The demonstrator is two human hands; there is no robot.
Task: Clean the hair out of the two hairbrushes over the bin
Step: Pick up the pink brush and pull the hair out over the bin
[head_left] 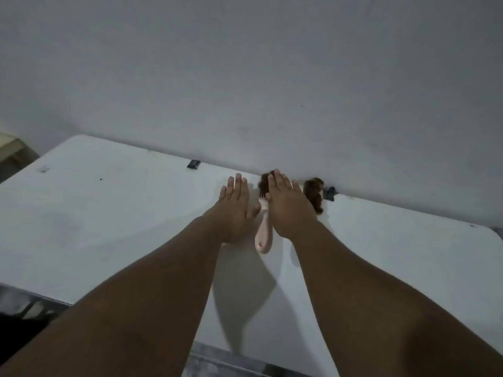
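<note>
Hairbrush in pink [263,214] and second hairbrush [313,197] on the desk [109,213] close to the wall [245,77], left hand [235,208] and right hand [288,210] wide in grip, empty: close firmly round the pink handle [263,239], lift before stripping hair [264,183].

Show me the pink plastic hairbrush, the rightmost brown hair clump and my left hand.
Pink plastic hairbrush [263,235]: head view, on its handle.
Rightmost brown hair clump [313,194]: head view, its middle.
Left hand [235,210]: head view, back of hand.
</note>
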